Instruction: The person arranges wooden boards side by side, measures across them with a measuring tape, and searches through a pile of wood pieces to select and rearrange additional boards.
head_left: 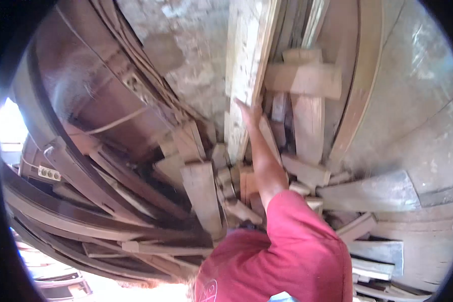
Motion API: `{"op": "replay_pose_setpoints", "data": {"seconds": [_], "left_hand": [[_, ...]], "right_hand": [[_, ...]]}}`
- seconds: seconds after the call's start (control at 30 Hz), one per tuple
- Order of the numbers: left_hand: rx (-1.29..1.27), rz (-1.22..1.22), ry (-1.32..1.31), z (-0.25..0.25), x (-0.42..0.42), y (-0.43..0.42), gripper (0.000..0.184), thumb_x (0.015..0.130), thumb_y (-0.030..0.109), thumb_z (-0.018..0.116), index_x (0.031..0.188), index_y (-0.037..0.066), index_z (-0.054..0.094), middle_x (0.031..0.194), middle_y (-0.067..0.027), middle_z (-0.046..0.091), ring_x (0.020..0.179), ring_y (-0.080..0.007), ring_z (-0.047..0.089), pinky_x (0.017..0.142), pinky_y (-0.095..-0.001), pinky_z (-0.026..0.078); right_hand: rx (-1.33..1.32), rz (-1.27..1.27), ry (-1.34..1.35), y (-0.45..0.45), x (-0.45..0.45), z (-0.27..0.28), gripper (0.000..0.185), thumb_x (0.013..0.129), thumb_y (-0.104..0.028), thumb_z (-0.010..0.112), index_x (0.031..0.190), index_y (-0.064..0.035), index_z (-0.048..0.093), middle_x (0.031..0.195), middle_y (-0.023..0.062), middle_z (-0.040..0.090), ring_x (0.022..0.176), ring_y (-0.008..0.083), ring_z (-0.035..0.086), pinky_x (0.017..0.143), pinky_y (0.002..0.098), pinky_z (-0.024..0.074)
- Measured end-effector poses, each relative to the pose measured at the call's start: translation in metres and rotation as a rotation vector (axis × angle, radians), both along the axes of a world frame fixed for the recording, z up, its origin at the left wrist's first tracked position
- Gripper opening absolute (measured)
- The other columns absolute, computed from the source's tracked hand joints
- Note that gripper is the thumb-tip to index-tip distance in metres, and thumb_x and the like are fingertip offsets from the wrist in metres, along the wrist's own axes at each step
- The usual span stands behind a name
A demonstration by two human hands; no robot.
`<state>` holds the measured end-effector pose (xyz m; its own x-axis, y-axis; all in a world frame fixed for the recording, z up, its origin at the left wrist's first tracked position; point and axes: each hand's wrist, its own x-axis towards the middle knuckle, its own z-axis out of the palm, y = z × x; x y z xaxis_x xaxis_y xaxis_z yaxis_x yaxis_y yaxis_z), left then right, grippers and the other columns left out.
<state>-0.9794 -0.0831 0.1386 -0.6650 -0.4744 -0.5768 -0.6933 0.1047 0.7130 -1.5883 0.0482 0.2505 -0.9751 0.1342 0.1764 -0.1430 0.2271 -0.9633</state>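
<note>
My right hand [250,111] is stretched out at the end of my bare forearm. It grips the right edge of a long pale wooden plank [246,60], which stands upright and carries dark marks along its face. The thumb lies toward the front of the plank, and the other fingers are mostly hidden at its edge. Just right of the hand a short wooden board [303,80] lies crosswise over an upright board [308,126]. My left hand is out of view.
Wood offcuts [201,194] are piled below the plank. Dark curved wooden pieces [80,176] fill the left side, with a power strip [49,173] among them. A large pale panel [412,100] leans at right, near a flat grey piece [372,192]. Behind stands a rough wall [191,50].
</note>
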Motion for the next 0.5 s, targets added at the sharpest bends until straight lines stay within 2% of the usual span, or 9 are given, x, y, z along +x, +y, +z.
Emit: {"op": "replay_pose_setpoints", "data": {"seconds": [0.07,0.2,0.3,0.4,0.47,0.5], "left_hand": [[0.0,-0.018,0.014,-0.002,-0.017,0.001,0.042,0.101,0.031,0.058,0.133,0.005,0.062,0.112,-0.0103,0.073,0.105,-0.0161,0.065,0.092,-0.0325,0.05],[0.005,-0.017,-0.053,-0.013,-0.016,-0.001,0.041,0.101,0.031,0.059,0.133,0.005,0.062,0.112,-0.01,0.073,0.104,-0.0158,0.065,0.092,-0.0323,0.05],[0.009,-0.002,-0.099,-0.022,-0.007,-0.006,0.041,0.101,0.031,0.059,0.133,0.005,0.062,0.111,-0.0099,0.074,0.104,-0.0156,0.065,0.092,-0.0321,0.05],[0.003,0.044,-0.104,-0.029,0.02,-0.011,0.041,0.101,0.031,0.059,0.133,0.005,0.062,0.111,-0.0097,0.074,0.104,-0.0154,0.065,0.092,-0.032,0.05],[-0.018,0.091,-0.07,-0.039,0.062,-0.019,0.041,0.101,0.031,0.059,0.133,0.005,0.062,0.111,-0.0096,0.074,0.103,-0.0153,0.065,0.091,-0.0319,0.05],[-0.038,0.113,-0.029,-0.043,0.089,-0.02,0.041,0.101,0.031,0.059,0.133,0.005,0.062,0.111,-0.0095,0.074,0.103,-0.0152,0.066,0.091,-0.0318,0.05]], "right_hand": [[-0.003,-0.012,0.055,-0.004,-0.007,-0.014,0.088,0.069,-0.048,0.089,0.127,0.0077,0.054,0.105,0.0264,0.071,0.099,0.0398,0.068,0.089,0.0446,0.0509],[0.021,-0.143,0.088,-0.003,0.006,0.003,0.087,0.069,-0.051,0.088,0.126,0.0074,0.056,0.106,0.0266,0.071,0.098,0.0399,0.069,0.088,0.0438,0.0514],[-0.05,0.014,-0.04,0.007,-0.002,-0.005,0.093,0.069,-0.053,0.086,0.131,0.0066,0.052,0.109,0.0285,0.069,0.101,0.0423,0.067,0.089,0.0431,0.0512],[0.078,-0.108,-0.092,-0.007,-0.005,-0.023,0.092,0.071,-0.052,0.086,0.136,0.0024,0.05,0.126,0.0265,0.063,0.116,0.0356,0.062,0.098,0.0424,0.0476],[-0.153,0.093,-0.01,0.003,0.003,-0.01,0.091,0.071,-0.052,0.087,0.136,0.002,0.052,0.129,0.0197,0.062,0.114,0.031,0.059,0.104,0.0429,0.0433],[-0.027,0.135,-0.279,0.006,0.001,-0.005,0.09,0.072,-0.05,0.086,0.137,0.0019,0.051,0.133,0.0194,0.059,0.117,0.0317,0.058,0.106,0.0439,0.0421]]}}
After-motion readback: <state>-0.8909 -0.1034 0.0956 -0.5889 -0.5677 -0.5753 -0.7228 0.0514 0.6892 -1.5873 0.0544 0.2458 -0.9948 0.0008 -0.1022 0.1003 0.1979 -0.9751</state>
